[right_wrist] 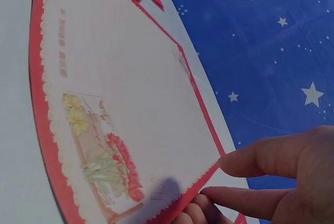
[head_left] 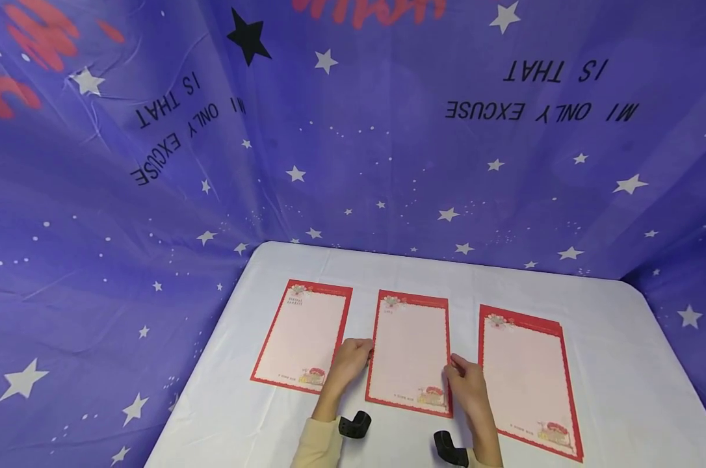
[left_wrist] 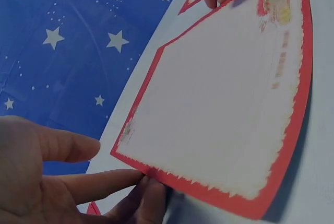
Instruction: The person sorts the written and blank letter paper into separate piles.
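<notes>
Between my two hands is the middle red-bordered paper sheet (head_left: 411, 351), pale inside, with a flower picture at the near corner. My left hand (head_left: 353, 361) is at its left edge. In the left wrist view the index fingertip (left_wrist: 136, 174) touches that edge, other fingers bend beside it, and the thumb stands apart from the paper. My right hand (head_left: 469, 383) pinches the right edge, thumb (right_wrist: 229, 162) against the border and fingers beneath. The near end looks slightly raised, with shadow under it in the left wrist view.
A similar red-bordered sheet (head_left: 303, 338) lies to the left and another (head_left: 528, 377) to the right, seemingly with more paper beneath its top edge. All are on a white-covered table (head_left: 224, 370). A purple star-printed curtain (head_left: 353, 162) surrounds the back and sides.
</notes>
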A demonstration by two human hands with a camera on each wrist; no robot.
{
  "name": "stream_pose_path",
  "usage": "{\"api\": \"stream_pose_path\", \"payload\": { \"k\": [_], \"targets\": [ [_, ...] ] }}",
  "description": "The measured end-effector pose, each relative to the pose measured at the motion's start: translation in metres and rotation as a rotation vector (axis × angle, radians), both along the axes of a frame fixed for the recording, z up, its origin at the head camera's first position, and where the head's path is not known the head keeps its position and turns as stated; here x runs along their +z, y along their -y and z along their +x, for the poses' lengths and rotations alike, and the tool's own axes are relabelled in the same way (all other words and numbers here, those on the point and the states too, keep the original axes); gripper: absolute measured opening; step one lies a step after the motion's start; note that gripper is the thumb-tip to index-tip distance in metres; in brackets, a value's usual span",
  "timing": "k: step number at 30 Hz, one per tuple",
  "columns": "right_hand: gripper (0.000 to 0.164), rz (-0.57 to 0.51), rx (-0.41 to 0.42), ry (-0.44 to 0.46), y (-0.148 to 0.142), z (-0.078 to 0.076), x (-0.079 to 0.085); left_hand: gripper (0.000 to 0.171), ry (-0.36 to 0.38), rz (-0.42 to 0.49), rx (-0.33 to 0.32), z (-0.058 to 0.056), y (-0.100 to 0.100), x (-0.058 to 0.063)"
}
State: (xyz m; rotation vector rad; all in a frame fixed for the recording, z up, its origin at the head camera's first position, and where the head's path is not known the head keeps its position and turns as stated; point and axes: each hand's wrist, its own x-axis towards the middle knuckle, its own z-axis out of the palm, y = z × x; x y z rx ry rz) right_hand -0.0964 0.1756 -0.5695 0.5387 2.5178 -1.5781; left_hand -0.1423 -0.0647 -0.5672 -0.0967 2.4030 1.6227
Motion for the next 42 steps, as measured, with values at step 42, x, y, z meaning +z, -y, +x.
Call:
{"api": "stream_pose_path", "payload": {
  "k": [42],
  "targets": [
    [0.05, -0.209, 0.131, -0.394, 0.154, -0.03, 0.008, 0.045, -0.221, -0.047, 0.312, 0.01, 0.141, 0.034]
  ]
}}
